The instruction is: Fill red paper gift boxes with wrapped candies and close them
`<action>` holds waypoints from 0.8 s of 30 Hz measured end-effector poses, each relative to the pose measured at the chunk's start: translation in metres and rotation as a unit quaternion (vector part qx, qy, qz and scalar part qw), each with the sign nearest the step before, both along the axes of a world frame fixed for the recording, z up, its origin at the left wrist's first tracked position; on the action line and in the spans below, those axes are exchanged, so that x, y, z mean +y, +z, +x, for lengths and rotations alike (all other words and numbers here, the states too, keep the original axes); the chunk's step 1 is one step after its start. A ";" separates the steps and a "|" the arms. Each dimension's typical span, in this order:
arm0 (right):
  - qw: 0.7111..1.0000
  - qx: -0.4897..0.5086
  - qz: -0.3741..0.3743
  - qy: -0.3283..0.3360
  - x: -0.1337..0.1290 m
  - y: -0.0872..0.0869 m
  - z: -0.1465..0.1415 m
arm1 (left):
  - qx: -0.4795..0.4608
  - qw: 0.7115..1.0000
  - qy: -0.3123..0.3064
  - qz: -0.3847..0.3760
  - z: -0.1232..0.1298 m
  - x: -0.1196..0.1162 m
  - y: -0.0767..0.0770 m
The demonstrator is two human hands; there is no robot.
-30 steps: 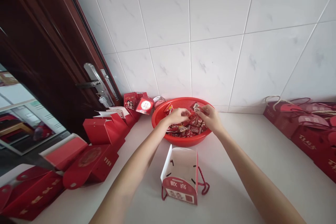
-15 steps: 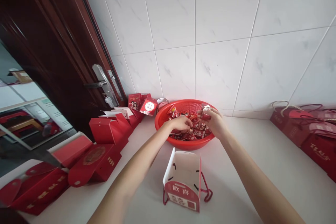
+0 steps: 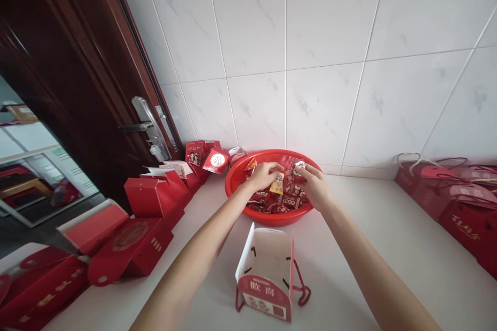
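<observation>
In the head view my left hand [image 3: 264,177] is over the red plastic basket [image 3: 274,219], its fingers closed on a small yellow-and-white snack packet [image 3: 277,185] that hangs below the fingertips. My right hand [image 3: 317,186] is at the basket's right side and pinches a red packet with a white label [image 3: 299,166]. Many red wrapped sweets [image 3: 289,200] fill the basket beneath both hands. Nearer to me, between my forearms, stands an open red-and-white gift box [image 3: 266,289] with a dark red rope handle [image 3: 305,289]. Its inside shows only short dark rope ends.
Red gift boxes [image 3: 134,248] with raised flaps line the left side of the white tabletop [image 3: 349,253]. Red gift bags [image 3: 458,212] with cord handles stand on the right. A tiled wall [image 3: 322,108] rises behind, and a dark wooden door [image 3: 89,62] is at left.
My left hand has risen a little, and a yellow packet now shows at its fingers. My right hand has moved slightly with its white-labelled packet. The view has shifted slightly.
</observation>
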State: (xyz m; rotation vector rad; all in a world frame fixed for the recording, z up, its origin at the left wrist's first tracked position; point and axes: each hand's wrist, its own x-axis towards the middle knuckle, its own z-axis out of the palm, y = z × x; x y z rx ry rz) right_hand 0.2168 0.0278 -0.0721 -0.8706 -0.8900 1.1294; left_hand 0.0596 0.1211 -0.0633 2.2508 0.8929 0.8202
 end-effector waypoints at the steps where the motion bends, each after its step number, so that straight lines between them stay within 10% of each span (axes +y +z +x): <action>1: 1.000 -0.001 -0.004 -0.005 0.000 0.000 -0.001 | -0.012 1.000 0.010 0.003 0.000 0.001 0.000; 13: 0.996 -0.077 -0.039 0.032 -0.007 0.007 -0.004 | -0.121 0.992 -0.006 0.037 0.005 -0.010 0.005; 24: 0.999 -0.005 -0.009 -0.032 -0.004 0.003 -0.006 | 0.085 0.990 0.113 0.009 -0.007 0.006 -0.004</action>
